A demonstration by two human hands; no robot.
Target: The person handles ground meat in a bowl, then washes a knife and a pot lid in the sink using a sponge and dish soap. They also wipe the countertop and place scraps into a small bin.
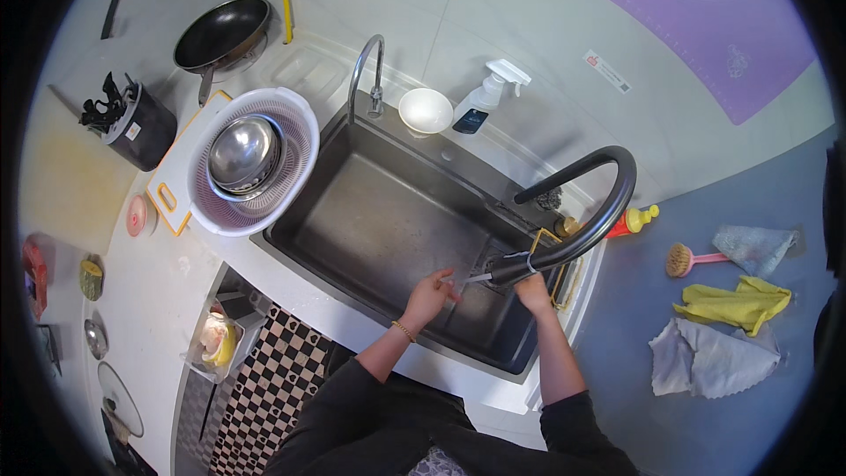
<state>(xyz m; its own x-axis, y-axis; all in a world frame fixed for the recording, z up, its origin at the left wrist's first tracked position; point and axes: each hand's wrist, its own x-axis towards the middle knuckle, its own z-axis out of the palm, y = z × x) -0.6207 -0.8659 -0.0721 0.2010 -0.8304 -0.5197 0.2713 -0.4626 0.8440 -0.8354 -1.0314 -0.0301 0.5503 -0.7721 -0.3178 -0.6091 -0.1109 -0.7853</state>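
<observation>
A thin stream of water runs from the black kitchen faucet (598,228) over the dark sink basin (390,205). My left hand (428,296), with a beaded bracelet at its wrist, is over the basin by the stream, its fingers apart and nothing seen in it. Beside the spray head (512,271) is my right hand (534,292); the faucet hides its fingers, so I cannot tell whether they grip it. A yellow wire rack (562,284) stands along the basin's right side, just past this hand.
Left of the basin, a white colander (304,139) holds stacked metal bowls (243,152). Behind it stand a slim chrome tap (360,66), a white bowl (425,111) and a spray bottle (486,96). A brush (681,260) and several cloths (727,304) hang at right.
</observation>
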